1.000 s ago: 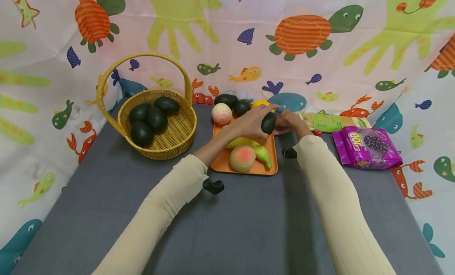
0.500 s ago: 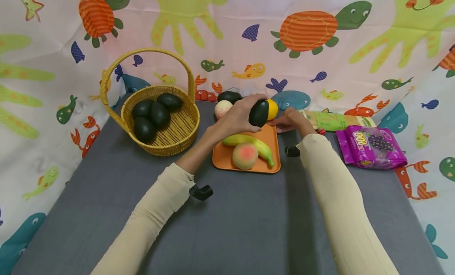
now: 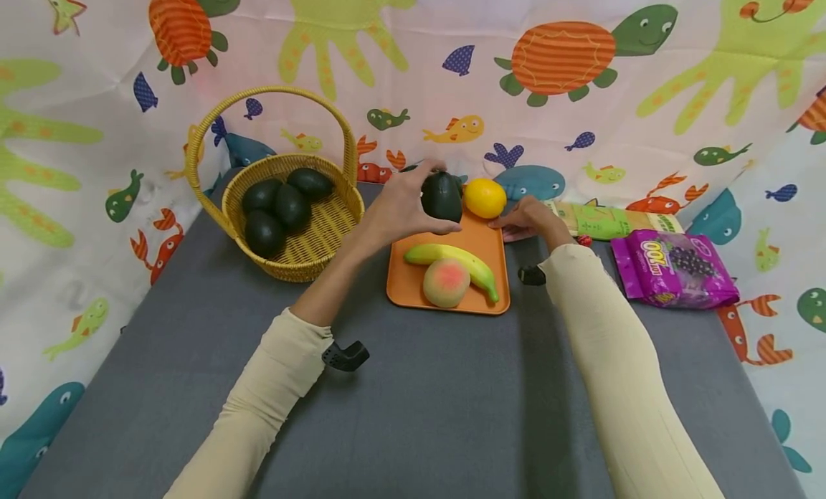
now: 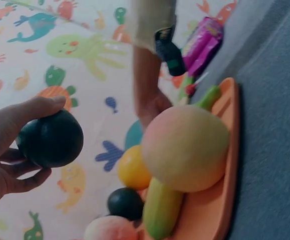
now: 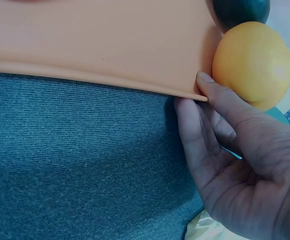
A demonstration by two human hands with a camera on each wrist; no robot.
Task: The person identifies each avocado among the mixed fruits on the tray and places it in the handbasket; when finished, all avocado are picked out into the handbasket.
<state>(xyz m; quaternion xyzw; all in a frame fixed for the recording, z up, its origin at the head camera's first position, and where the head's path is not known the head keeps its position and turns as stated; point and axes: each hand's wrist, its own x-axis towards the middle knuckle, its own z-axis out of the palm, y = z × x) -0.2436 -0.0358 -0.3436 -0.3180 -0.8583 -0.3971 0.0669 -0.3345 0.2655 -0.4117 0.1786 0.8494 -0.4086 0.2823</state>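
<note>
The step in hand looks like carrying one avocado (image 3: 442, 196) over the tray (image 3: 403, 290) while the tray is steadied. The left hand (image 3: 401, 206) holds that avocado, thumb and fingers curved round it, up off the tray's far left part. The right hand (image 5: 250, 155) pinches the tray's far right corner, thumb on top, just beside the yellow fruit (image 3: 485, 198). On the tray lie a banana (image 3: 482, 271) and a peach (image 3: 446, 282); a second avocado (image 4: 125, 203) and a pale peach (image 4: 109, 231) sit at its far end. To the left on the surface (image 3: 419, 398), the basket (image 3: 297, 272) contains four more avocados (image 3: 292, 206). The next move, I judge, calls for a firm grip on the smooth, round fruit, height enough to pass its neighbours, and a gentle release.
</note>
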